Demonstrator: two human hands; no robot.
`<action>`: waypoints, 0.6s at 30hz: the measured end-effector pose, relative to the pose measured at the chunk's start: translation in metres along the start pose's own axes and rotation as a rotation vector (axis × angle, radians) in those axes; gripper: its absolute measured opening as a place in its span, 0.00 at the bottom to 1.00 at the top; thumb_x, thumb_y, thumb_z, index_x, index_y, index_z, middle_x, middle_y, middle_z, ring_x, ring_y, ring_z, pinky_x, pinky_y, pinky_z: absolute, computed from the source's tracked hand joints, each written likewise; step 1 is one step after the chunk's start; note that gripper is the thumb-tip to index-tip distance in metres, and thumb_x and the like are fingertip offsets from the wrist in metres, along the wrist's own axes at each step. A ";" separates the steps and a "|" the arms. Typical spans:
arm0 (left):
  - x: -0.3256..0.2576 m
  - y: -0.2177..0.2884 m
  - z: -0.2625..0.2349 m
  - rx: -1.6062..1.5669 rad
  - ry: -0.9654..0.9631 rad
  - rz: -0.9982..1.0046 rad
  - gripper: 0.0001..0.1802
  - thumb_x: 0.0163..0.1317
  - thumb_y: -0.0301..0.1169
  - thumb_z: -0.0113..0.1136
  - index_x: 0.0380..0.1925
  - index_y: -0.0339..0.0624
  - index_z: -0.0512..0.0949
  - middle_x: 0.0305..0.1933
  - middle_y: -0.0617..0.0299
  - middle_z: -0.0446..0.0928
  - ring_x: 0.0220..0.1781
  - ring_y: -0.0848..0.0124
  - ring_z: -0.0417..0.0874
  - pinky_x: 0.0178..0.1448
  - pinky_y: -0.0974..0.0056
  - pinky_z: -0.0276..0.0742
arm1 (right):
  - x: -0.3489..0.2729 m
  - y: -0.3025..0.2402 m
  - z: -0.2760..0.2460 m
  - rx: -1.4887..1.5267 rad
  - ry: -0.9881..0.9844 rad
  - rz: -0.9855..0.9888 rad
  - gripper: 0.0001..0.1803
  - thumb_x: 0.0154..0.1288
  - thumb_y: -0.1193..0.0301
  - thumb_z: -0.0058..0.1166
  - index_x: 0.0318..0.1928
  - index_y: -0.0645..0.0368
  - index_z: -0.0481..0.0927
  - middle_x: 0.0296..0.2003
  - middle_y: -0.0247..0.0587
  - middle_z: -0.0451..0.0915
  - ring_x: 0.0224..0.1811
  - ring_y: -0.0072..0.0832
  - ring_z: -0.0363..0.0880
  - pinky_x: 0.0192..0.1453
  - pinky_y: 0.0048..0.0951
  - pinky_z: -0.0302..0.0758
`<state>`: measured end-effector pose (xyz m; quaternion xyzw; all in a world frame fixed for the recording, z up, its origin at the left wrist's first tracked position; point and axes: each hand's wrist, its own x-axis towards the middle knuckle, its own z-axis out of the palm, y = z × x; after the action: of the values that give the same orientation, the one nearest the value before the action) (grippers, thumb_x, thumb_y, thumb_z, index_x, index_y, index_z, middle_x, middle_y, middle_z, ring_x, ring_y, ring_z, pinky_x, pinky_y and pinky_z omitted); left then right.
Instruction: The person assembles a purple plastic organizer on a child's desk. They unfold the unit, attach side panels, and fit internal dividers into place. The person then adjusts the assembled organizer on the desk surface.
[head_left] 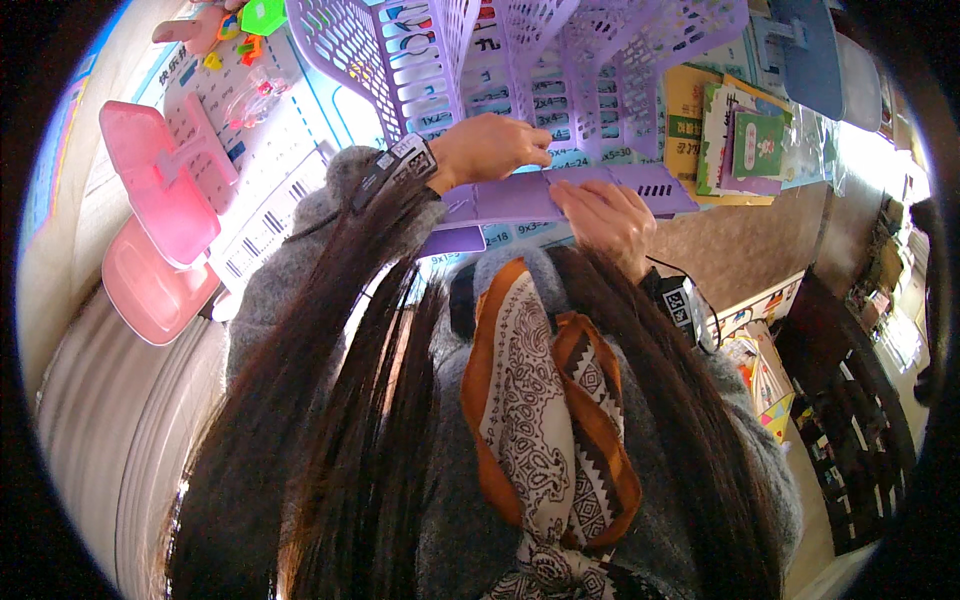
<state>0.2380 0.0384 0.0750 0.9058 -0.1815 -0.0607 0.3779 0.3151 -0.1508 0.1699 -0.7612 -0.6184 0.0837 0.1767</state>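
Purple panel (515,199): one, flat and long, slotted near its right end; lay across the space in front of the chest, taken as the clock's centre. A darker purple piece (453,241) showed below its left end, at 8 o'clock; whether the two were joined could not be told.

Left hand (485,150): at 11 o'clock, just above the panel; fingers curled and close together. Whether they had hold of anything could not be told.

Right hand (608,222): at 4 o'clock; fingers bent and nearly together, tips laid on the panel. Thumb out of sight, so a firm grip could not be told.

Purple basket (456,60): one, lattice-walled, at 12 o'clock, beyond both hands.

Printed sheet (590,160): pale blue, beneath basket and panel.

Pink box (160,180): one, lid open, at 9 o'clock.

Toy pieces (263,17): green, yellow and orange, at 10 o'clock.

Booklets (757,145): overlapping pile, between 2 and 3 o'clock.

Blue box (808,65): one, at 2 o'clock, beyond the booklets.

Scarf (545,420): one, patterned, orange-edged, knotted, worn by the person, at 6 o'clock.
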 end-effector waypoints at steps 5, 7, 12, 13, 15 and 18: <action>-0.001 -0.001 0.001 -0.016 -0.004 -0.008 0.17 0.48 0.20 0.53 0.41 0.46 0.75 0.40 0.63 0.74 0.43 0.61 0.78 0.41 0.60 0.78 | 0.004 -0.001 -0.003 -0.011 -0.030 -0.014 0.12 0.49 0.71 0.53 0.38 0.55 0.79 0.37 0.32 0.82 0.39 0.26 0.78 0.40 0.27 0.72; -0.001 -0.002 0.001 -0.029 0.011 -0.004 0.17 0.48 0.21 0.53 0.40 0.46 0.75 0.41 0.63 0.74 0.43 0.60 0.78 0.41 0.60 0.77 | 0.006 -0.001 -0.003 -0.004 -0.039 -0.016 0.12 0.49 0.71 0.53 0.37 0.54 0.79 0.37 0.31 0.82 0.40 0.26 0.78 0.40 0.27 0.72; -0.003 -0.006 0.001 -0.078 -0.032 -0.002 0.17 0.47 0.21 0.53 0.40 0.45 0.75 0.42 0.62 0.74 0.44 0.59 0.78 0.42 0.58 0.77 | 0.014 0.001 0.000 0.003 -0.030 -0.034 0.10 0.49 0.72 0.53 0.35 0.53 0.78 0.36 0.31 0.82 0.40 0.26 0.78 0.40 0.28 0.72; -0.003 -0.007 0.001 -0.092 -0.034 -0.001 0.17 0.47 0.21 0.53 0.40 0.45 0.75 0.42 0.62 0.74 0.44 0.59 0.78 0.42 0.58 0.77 | 0.015 0.001 -0.001 0.004 -0.029 -0.033 0.10 0.48 0.72 0.53 0.35 0.53 0.78 0.35 0.31 0.81 0.40 0.26 0.78 0.40 0.28 0.72; -0.003 -0.008 0.002 -0.092 -0.036 0.005 0.17 0.47 0.20 0.53 0.40 0.45 0.75 0.42 0.62 0.74 0.44 0.59 0.78 0.43 0.58 0.77 | 0.017 0.000 -0.002 -0.005 -0.036 -0.032 0.09 0.48 0.72 0.53 0.33 0.53 0.78 0.34 0.30 0.81 0.39 0.26 0.78 0.40 0.29 0.72; -0.003 -0.009 0.001 -0.108 -0.028 0.032 0.19 0.47 0.20 0.54 0.42 0.45 0.75 0.42 0.61 0.74 0.45 0.58 0.78 0.43 0.58 0.76 | 0.020 0.000 -0.004 -0.006 -0.060 -0.031 0.07 0.48 0.72 0.52 0.32 0.52 0.78 0.32 0.30 0.81 0.37 0.27 0.78 0.39 0.29 0.73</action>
<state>0.2376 0.0449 0.0678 0.8802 -0.1976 -0.0771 0.4245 0.3207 -0.1315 0.1753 -0.7491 -0.6355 0.1021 0.1570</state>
